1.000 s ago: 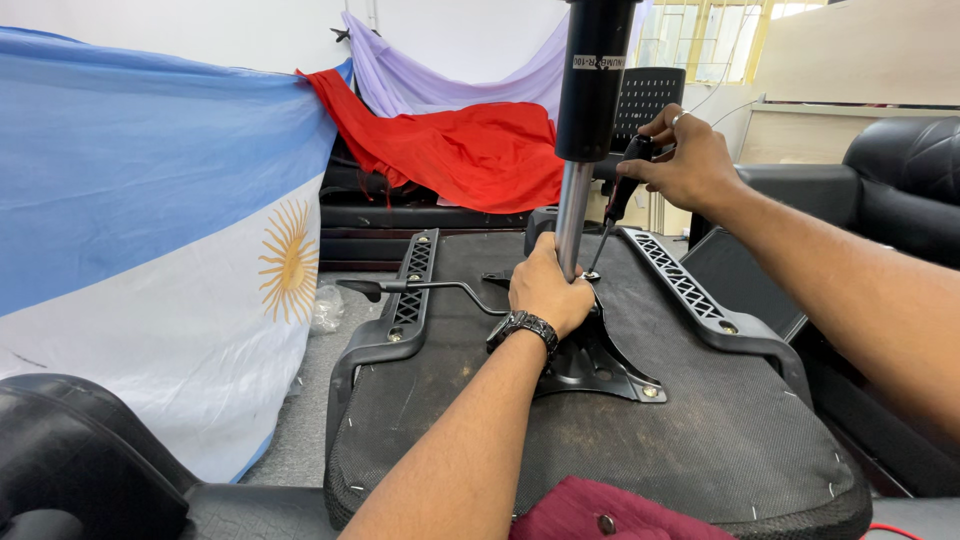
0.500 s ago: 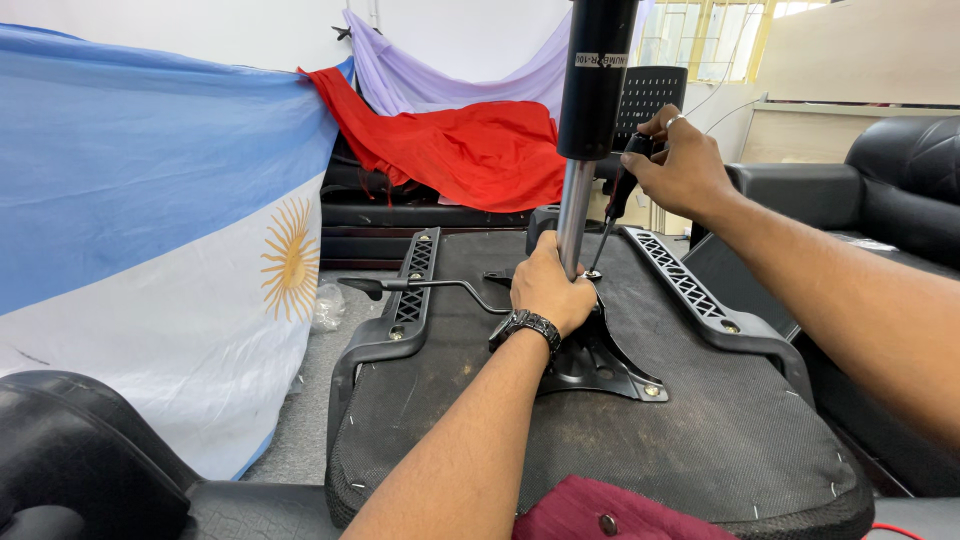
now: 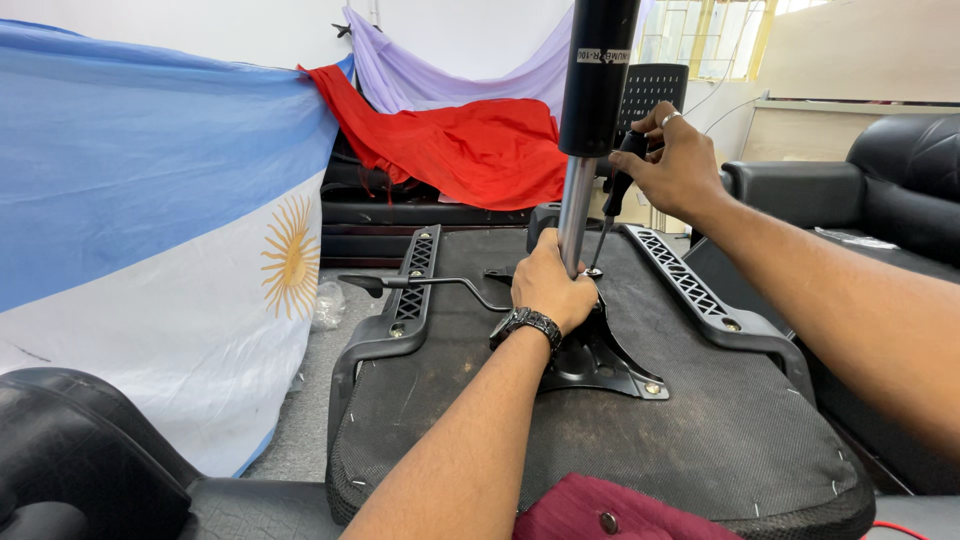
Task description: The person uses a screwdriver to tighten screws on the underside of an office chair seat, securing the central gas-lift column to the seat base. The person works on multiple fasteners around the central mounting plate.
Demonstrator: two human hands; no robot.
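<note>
An upturned office chair seat lies in front of me, its black fabric underside facing up. A black metal mechanism plate is bolted at its middle, and a gas lift cylinder stands upright from it. My left hand, with a black wristwatch, grips the silver lower part of the cylinder at its base. My right hand holds a black-handled screwdriver, whose tip points down at the plate beside the cylinder. Two black armrest brackets run along the seat's sides.
A lever rod sticks out left from the mechanism. A light blue and white flag with a sun hangs at left, red and lilac cloths behind. Black sofas stand at right. A maroon cloth lies at the seat's near edge.
My right hand with the screwdriver has shifted slightly down and toward the cylinder. My left hand stays on the cylinder's base.
</note>
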